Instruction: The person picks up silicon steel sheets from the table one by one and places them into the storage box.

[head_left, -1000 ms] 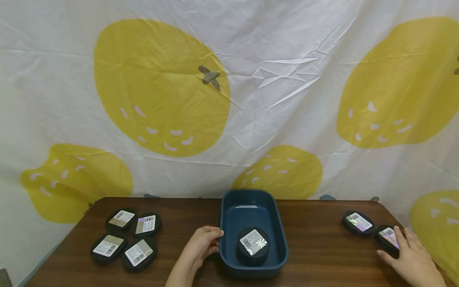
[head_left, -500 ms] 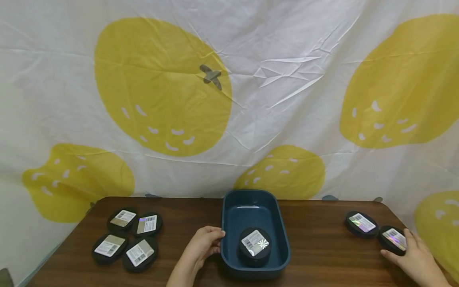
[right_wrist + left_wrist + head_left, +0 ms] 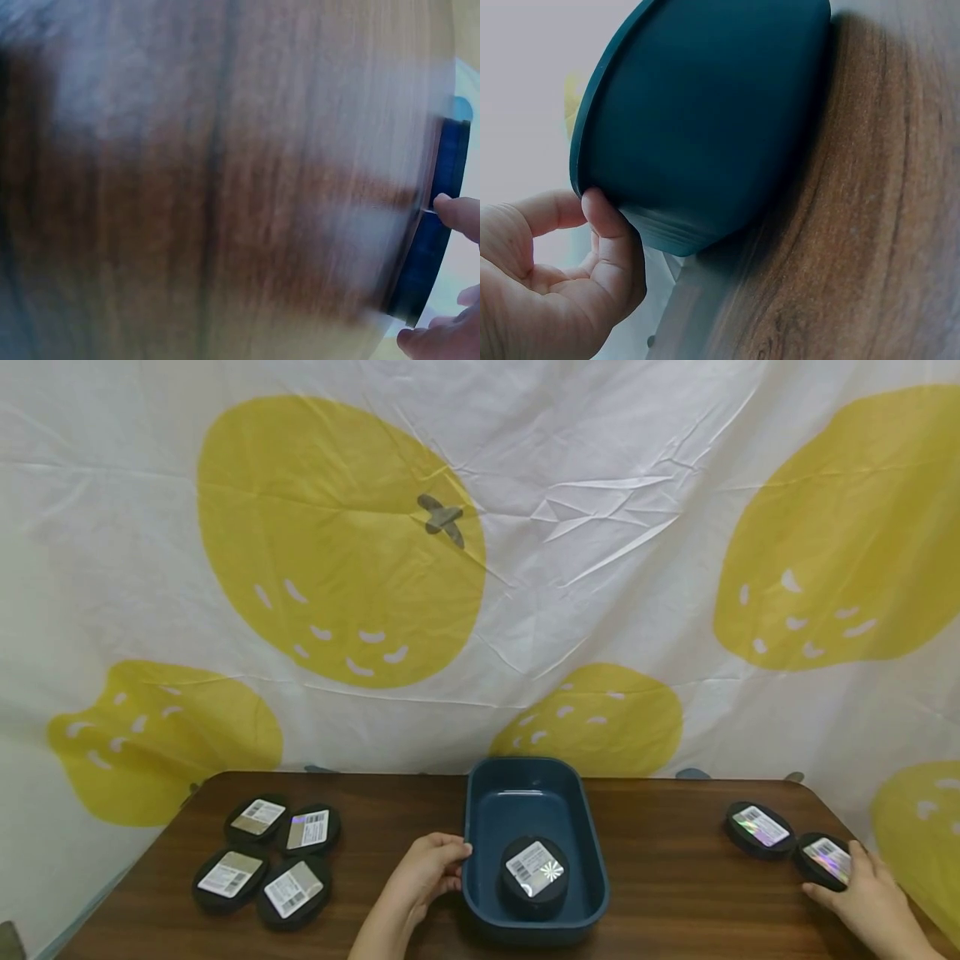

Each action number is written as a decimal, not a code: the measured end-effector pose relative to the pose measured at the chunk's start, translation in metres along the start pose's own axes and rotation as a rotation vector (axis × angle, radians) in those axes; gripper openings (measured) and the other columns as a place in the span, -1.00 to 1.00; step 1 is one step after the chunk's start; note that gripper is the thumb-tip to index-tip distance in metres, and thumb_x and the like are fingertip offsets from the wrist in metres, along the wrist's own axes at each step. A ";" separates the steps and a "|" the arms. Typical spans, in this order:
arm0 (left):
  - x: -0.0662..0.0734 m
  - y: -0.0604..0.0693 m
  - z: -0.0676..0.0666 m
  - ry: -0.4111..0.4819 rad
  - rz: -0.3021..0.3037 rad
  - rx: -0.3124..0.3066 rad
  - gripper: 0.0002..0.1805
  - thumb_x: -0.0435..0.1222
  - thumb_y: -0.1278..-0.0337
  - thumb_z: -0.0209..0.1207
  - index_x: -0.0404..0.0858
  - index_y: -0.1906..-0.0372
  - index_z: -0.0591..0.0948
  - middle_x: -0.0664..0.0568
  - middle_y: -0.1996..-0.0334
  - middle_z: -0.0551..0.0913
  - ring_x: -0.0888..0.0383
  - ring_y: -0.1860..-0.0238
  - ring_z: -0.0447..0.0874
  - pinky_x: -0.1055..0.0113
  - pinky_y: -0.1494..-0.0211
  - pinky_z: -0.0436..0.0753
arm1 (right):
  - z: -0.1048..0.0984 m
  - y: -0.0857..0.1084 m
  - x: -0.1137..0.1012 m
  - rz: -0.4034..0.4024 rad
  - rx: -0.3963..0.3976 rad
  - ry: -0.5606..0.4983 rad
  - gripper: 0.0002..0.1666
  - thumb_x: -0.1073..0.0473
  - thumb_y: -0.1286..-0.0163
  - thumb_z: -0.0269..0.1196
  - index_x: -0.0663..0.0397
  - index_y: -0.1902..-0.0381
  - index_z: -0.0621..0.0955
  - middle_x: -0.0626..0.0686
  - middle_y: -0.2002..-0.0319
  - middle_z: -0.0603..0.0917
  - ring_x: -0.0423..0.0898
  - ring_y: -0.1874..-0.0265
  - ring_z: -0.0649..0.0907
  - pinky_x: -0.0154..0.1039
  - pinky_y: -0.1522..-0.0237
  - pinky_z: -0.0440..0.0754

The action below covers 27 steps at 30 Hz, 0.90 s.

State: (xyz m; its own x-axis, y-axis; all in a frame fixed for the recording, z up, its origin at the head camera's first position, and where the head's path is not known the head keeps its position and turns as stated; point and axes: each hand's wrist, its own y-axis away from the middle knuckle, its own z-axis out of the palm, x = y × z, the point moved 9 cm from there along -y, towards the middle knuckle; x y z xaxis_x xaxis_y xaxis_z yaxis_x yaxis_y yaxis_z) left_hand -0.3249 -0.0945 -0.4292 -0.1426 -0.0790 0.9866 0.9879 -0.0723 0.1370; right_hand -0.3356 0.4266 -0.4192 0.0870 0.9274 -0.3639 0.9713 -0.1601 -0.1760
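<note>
While a lemon-print cloth (image 3: pixel 592 443) is hanging behind, a dark wooden table (image 3: pixel 660 852) is spreading below it, and a blue rectangular tray (image 3: pixel 517 814) is sitting near the middle. The left hand (image 3: pixel 429 872) is pinching the tray's left rim between thumb and fingers; the right hand (image 3: pixel 873 893), spread one disc wide, is holding a black labelled disc (image 3: pixel 825 862) near the table's right edge, though with the right wrist view blurred and cropped, how firmly is hard to tell. Another disc (image 3: pixel 759 828) is lying just beside it, farther back; a lone disc (image 3: pixel 534 872) is resting in the tray's near half, and four more discs (image 3: pixel 292 892) are clustering at the left. A weak hold would risk the disc slipping over the right edge, a sideways nudge would risk shoving its neighbour, and a hard pull might be tipping the tray. Leftward, a broad stretch of wood is offering room, as is the tray's far half.
</note>
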 end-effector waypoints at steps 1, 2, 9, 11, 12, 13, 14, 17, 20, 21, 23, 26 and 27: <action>0.001 0.001 0.000 0.000 0.002 0.000 -0.68 -0.44 -0.08 0.05 -0.61 0.10 0.38 0.02 0.56 0.44 0.24 0.58 0.40 0.47 0.52 0.48 | 0.000 0.000 0.001 0.003 0.010 -0.005 0.10 0.03 -0.10 0.33 0.78 -0.15 -0.03 0.75 -0.01 0.04 0.65 0.02 0.14 0.46 0.03 0.20; 0.001 0.001 0.000 0.000 0.003 0.000 -0.68 -0.44 -0.08 0.05 -0.61 0.10 0.38 0.02 0.56 0.44 0.24 0.58 0.40 0.47 0.52 0.48 | 0.000 -0.001 0.002 0.008 0.018 -0.011 0.10 0.04 -0.10 0.33 0.78 -0.15 -0.03 0.75 0.00 0.05 0.64 0.03 0.15 0.45 0.04 0.21; 0.002 0.003 0.003 0.003 0.012 -0.022 -0.68 -0.43 -0.08 0.04 -0.60 0.11 0.38 0.05 0.58 0.44 0.26 0.59 0.41 0.47 0.51 0.48 | 0.004 -0.002 0.013 0.095 -0.059 -0.079 0.17 0.01 -0.15 0.27 0.84 -0.17 -0.15 0.80 0.00 0.01 0.62 0.01 0.12 0.42 0.01 0.21; 0.002 0.003 0.003 0.005 0.013 -0.025 -0.68 -0.43 -0.09 0.04 -0.60 0.11 0.38 0.05 0.58 0.44 0.26 0.59 0.41 0.47 0.51 0.48 | 0.004 -0.003 0.014 0.111 -0.068 -0.087 0.17 0.01 -0.14 0.27 0.86 -0.15 -0.14 0.79 0.02 0.03 0.62 0.02 0.13 0.41 0.02 0.23; 0.002 0.003 0.002 0.005 0.014 -0.025 -0.68 -0.43 -0.09 0.04 -0.60 0.11 0.38 0.05 0.58 0.43 0.26 0.59 0.41 0.47 0.51 0.48 | 0.004 -0.004 0.015 0.121 -0.076 -0.092 0.17 0.01 -0.15 0.27 0.86 -0.15 -0.15 0.79 0.02 0.03 0.62 0.02 0.13 0.41 0.02 0.23; 0.002 0.003 0.002 0.006 0.014 -0.026 -0.68 -0.42 -0.09 0.05 -0.60 0.11 0.39 0.05 0.58 0.43 0.26 0.59 0.41 0.47 0.51 0.48 | 0.004 -0.004 0.015 0.127 -0.078 -0.095 0.18 0.01 -0.14 0.28 0.86 -0.15 -0.15 0.79 0.03 0.05 0.61 0.02 0.14 0.41 0.02 0.23; 0.002 0.003 0.002 0.007 0.014 -0.026 -0.68 -0.42 -0.09 0.05 -0.60 0.11 0.39 0.05 0.58 0.43 0.26 0.59 0.41 0.47 0.52 0.48 | 0.004 -0.004 0.015 0.138 -0.086 -0.098 0.19 -0.01 -0.15 0.28 0.86 -0.15 -0.16 0.79 0.03 0.05 0.62 0.02 0.14 0.40 0.02 0.23; 0.003 0.003 0.002 0.008 0.012 -0.024 -0.69 -0.42 -0.08 0.05 -0.59 0.12 0.39 0.04 0.57 0.43 0.26 0.59 0.40 0.47 0.52 0.48 | 0.005 -0.005 0.016 0.150 -0.097 -0.096 0.20 -0.03 -0.15 0.27 0.86 -0.15 -0.15 0.79 0.04 0.06 0.62 0.03 0.16 0.39 0.04 0.25; 0.003 0.003 0.002 0.008 0.011 -0.023 -0.69 -0.42 -0.08 0.05 -0.59 0.11 0.39 0.04 0.57 0.44 0.26 0.58 0.41 0.48 0.52 0.48 | 0.005 -0.006 0.018 0.163 -0.090 -0.105 0.18 -0.05 -0.15 0.26 0.85 -0.15 -0.13 0.78 0.04 0.09 0.61 0.04 0.18 0.38 0.04 0.26; 0.003 0.004 0.003 0.008 0.011 -0.024 -0.68 -0.42 -0.08 0.05 -0.59 0.11 0.40 0.04 0.57 0.44 0.26 0.58 0.41 0.48 0.51 0.48 | 0.005 -0.006 0.018 0.164 -0.082 -0.106 0.17 -0.04 -0.14 0.27 0.85 -0.14 -0.11 0.78 0.05 0.10 0.61 0.04 0.19 0.37 0.06 0.28; 0.003 0.004 0.003 0.007 0.011 -0.024 -0.68 -0.42 -0.08 0.06 -0.59 0.11 0.39 0.04 0.56 0.44 0.26 0.58 0.41 0.48 0.51 0.49 | 0.005 -0.007 0.019 0.164 -0.067 -0.113 0.15 -0.04 -0.13 0.28 0.83 -0.14 -0.08 0.77 0.06 0.12 0.61 0.05 0.21 0.35 0.08 0.29; 0.003 0.004 0.002 0.008 0.011 -0.020 -0.69 -0.42 -0.08 0.06 -0.59 0.12 0.40 0.03 0.56 0.44 0.26 0.58 0.41 0.48 0.51 0.49 | 0.004 -0.009 0.019 0.155 -0.044 -0.121 0.14 -0.04 -0.11 0.29 0.82 -0.12 -0.05 0.76 0.07 0.15 0.60 0.07 0.23 0.34 0.11 0.30; 0.003 0.004 0.002 0.008 0.011 -0.018 -0.69 -0.42 -0.08 0.06 -0.59 0.12 0.40 0.03 0.56 0.44 0.26 0.58 0.41 0.48 0.51 0.49 | 0.005 -0.009 0.020 0.157 -0.046 -0.122 0.15 -0.05 -0.11 0.29 0.82 -0.13 -0.05 0.76 0.06 0.15 0.60 0.06 0.22 0.34 0.10 0.30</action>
State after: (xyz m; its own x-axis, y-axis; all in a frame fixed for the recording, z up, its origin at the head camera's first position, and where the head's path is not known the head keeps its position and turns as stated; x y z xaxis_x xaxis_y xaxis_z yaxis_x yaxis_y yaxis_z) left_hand -0.3209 -0.0935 -0.4253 -0.1324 -0.0876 0.9873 0.9882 -0.0894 0.1246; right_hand -0.3439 0.4447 -0.4293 0.2134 0.8442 -0.4917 0.9573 -0.2811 -0.0670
